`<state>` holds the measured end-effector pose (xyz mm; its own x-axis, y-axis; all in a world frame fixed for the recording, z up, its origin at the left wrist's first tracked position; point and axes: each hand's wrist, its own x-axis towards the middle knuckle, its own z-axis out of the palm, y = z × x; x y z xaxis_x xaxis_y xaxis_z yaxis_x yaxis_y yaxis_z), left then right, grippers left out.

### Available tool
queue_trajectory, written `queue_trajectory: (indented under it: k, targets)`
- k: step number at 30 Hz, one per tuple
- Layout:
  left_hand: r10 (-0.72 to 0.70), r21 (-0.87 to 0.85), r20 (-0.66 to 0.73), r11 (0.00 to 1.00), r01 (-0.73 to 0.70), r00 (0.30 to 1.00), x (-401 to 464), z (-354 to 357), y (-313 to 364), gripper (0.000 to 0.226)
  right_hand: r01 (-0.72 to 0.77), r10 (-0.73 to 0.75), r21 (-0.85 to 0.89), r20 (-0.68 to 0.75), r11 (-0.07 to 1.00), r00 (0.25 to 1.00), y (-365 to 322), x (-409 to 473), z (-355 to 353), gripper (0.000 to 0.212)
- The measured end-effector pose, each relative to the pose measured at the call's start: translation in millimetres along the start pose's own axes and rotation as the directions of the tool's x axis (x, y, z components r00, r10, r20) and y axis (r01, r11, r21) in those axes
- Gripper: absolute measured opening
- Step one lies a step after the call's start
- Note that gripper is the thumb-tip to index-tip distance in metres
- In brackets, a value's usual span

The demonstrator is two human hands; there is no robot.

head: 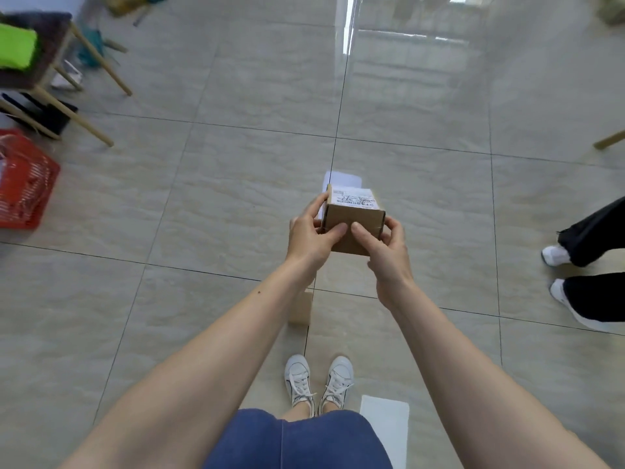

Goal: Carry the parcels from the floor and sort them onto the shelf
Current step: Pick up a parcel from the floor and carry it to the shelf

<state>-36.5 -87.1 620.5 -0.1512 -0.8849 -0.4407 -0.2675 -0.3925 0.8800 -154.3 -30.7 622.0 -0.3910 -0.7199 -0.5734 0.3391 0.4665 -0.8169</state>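
A small brown cardboard parcel (353, 214) with a white printed label on top is held out in front of me, above the tiled floor. My left hand (309, 236) grips its left side, thumb on the near face. My right hand (384, 247) grips its right side, thumb also on the near face. A white flat parcel (341, 179) lies on the floor just beyond, partly hidden by the box. Another small brown box (300, 308) stands on the floor under my left forearm. A white flat packet (385, 424) lies by my right foot. No shelf is in view.
A red plastic basket (25, 184) sits on the floor at the left. Behind it stands a wooden-legged chair (50, 62) with green cloth on it. Another person's legs and white shoes (575, 265) are at the right edge. A wooden leg (610, 140) shows at far right.
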Motion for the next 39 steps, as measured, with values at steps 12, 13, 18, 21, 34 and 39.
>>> queue_trajectory:
  k: [12,13,18,21,34,39]
  targets:
    - [0.149,-0.062,-0.015,0.987,-0.15,0.989,-61.6,-3.4,60.0,0.063,0.021,-0.002,0.175,-0.111,0.984,0.994,-78.4,-49.2,9.1,0.041]
    - [0.142,-0.074,0.003,0.987,-0.141,0.99,-63.0,-4.7,65.5,0.063,0.03,-0.01,0.179,-0.114,0.983,0.993,-83.9,-51.6,7.9,0.04]
    - [0.058,-0.188,0.113,0.982,-0.036,0.992,-61.6,-11.4,98.7,0.081,0.097,-0.084,0.095,-0.129,0.991,0.988,-112.7,-60.9,-2.9,0.035]
    - [-0.04,-0.2,0.142,0.978,0.068,0.989,-55.4,-16.5,118.9,0.085,0.098,-0.091,0.067,-0.095,0.993,0.991,-125.9,-62.7,-8.7,0.025]
    - [-0.149,-0.456,-0.008,0.88,0.129,0.989,-57.3,-18.1,154.4,0.05,0.046,-0.047,0.027,0.036,0.999,0.998,-139.8,-71.6,-16.8,0.056]
    - [-0.14,-0.501,-0.045,0.859,0.099,0.989,-66.2,-13.0,158.3,0.095,-0.016,0.013,0.05,0.066,0.999,0.998,-144.1,-78.7,-11.6,0.075]
